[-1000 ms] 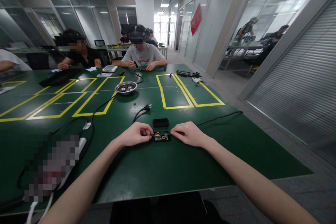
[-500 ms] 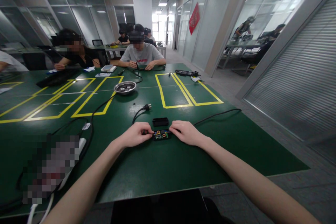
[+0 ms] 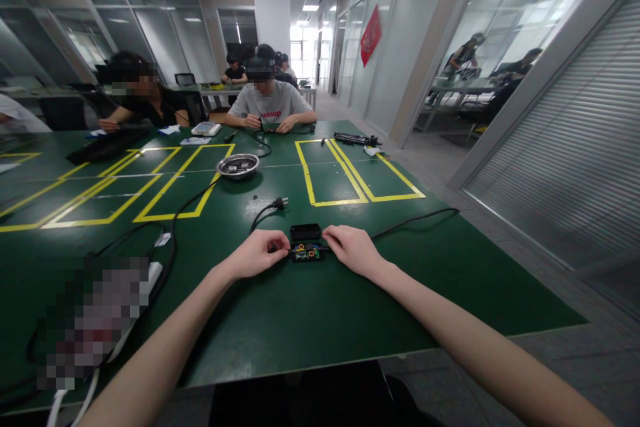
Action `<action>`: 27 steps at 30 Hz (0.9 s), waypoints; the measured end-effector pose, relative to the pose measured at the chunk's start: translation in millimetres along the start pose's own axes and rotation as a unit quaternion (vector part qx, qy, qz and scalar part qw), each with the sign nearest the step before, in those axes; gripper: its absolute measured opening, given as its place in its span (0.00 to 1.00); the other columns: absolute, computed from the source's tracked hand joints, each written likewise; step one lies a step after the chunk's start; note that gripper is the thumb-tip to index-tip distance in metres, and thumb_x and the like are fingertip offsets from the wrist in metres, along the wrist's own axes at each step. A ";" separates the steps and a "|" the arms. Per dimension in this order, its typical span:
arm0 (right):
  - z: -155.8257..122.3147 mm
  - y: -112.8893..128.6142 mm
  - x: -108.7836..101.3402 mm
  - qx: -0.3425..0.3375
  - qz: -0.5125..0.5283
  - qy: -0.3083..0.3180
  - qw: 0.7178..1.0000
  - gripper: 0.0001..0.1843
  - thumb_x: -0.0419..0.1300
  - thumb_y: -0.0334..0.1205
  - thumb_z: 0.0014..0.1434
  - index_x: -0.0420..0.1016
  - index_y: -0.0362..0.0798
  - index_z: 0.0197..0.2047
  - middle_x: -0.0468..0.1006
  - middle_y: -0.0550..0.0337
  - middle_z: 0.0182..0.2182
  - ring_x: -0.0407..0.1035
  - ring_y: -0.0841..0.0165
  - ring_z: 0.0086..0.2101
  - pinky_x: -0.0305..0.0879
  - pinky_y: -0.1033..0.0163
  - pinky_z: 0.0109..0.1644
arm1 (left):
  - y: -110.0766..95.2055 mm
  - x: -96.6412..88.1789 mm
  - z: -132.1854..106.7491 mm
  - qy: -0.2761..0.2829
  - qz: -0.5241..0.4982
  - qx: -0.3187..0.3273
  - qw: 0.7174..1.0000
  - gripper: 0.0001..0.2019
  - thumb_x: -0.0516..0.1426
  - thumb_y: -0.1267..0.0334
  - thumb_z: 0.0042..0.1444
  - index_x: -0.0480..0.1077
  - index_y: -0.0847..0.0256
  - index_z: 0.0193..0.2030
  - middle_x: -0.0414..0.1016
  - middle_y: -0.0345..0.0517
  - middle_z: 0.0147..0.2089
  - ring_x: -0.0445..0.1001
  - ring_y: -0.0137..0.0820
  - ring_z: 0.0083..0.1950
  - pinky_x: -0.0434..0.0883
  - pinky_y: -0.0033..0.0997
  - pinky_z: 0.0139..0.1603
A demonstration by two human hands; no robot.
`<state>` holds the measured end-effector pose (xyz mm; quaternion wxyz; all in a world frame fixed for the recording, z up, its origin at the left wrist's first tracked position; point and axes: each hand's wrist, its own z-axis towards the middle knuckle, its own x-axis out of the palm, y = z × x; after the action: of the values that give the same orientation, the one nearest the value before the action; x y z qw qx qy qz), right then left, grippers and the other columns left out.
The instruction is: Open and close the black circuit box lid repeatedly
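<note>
Here we are at the green table [image 3: 380, 320], and the small black case [image 3: 307, 259] lies open between both hands, its circuit board [image 3: 301, 254] with copper-coloured rings in plain view! The left hand [image 3: 261, 253] works at the near left end, thumb and fingers curled almost together; whether the cable there is pinched, I can't tell. Over on the other side, the right hand [image 3: 354, 248] has thumb and fingertips drawn close at the right end, the black cable [image 3: 417, 217] trailing out beyond; again, no telling if it has a hold. The matching cover [image 3: 305, 232] sits off, just beyond the case, and the two-pin plug [image 3: 281, 203] lies farther back. My read: this is fingertip work on where the cables meet the case, lid off. From here, I'd judge, the next move calls for a light, level touch at both ends, so the board doesn't tip and the wires aren't tugged
</note>
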<state>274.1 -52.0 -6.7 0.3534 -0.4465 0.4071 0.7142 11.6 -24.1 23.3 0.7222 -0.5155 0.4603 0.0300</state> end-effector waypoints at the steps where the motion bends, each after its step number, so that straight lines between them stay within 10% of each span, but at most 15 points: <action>1: 0.6 -0.5 0.4 0.004 0.006 -0.001 1.000 0.09 0.54 0.36 0.71 0.76 0.49 0.45 0.82 0.55 0.36 0.77 0.64 0.36 0.65 0.64 0.39 | 0.1 0.0 0.2 0.000 0.002 0.000 1.000 0.08 0.57 0.61 0.59 0.75 0.61 0.36 0.78 0.42 0.34 0.73 0.31 0.34 0.70 0.29 0.38; 12: 13.0 0.6 -0.5 0.013 0.008 0.052 0.999 0.12 0.54 0.37 0.70 0.75 0.50 0.54 0.82 0.58 0.32 0.77 0.63 0.33 0.61 0.64 0.36 | 5.2 5.1 0.5 -0.031 0.121 0.068 0.990 0.05 0.55 0.69 0.53 0.72 0.60 0.34 0.73 0.44 0.37 0.73 0.35 0.39 0.70 0.33 0.42; 20: 12.0 -7.0 4.0 -0.017 0.042 0.010 0.999 0.12 0.56 0.34 0.68 0.76 0.48 0.51 0.81 0.55 0.36 0.76 0.63 0.36 0.66 0.61 0.41 | 8.3 8.6 1.8 -0.078 0.180 0.078 0.977 0.43 0.67 0.48 0.51 0.60 0.57 0.72 0.65 0.59 0.69 0.63 0.53 0.69 0.62 0.56 0.69; 27: 14.0 -18.1 17.1 -0.054 0.110 -0.071 0.990 0.22 0.54 0.35 0.69 0.71 0.50 0.64 0.78 0.47 0.55 0.69 0.56 0.54 0.67 0.47 0.58 | 16.3 19.7 5.9 -0.063 0.156 0.073 0.983 0.43 0.68 0.51 0.54 0.58 0.57 0.73 0.71 0.59 0.66 0.68 0.51 0.66 0.64 0.56 0.67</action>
<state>278.9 -29.5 -23.5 0.2761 -0.3654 0.3880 0.7998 18.3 -20.5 -1.8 0.7721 -0.3805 0.4892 0.1409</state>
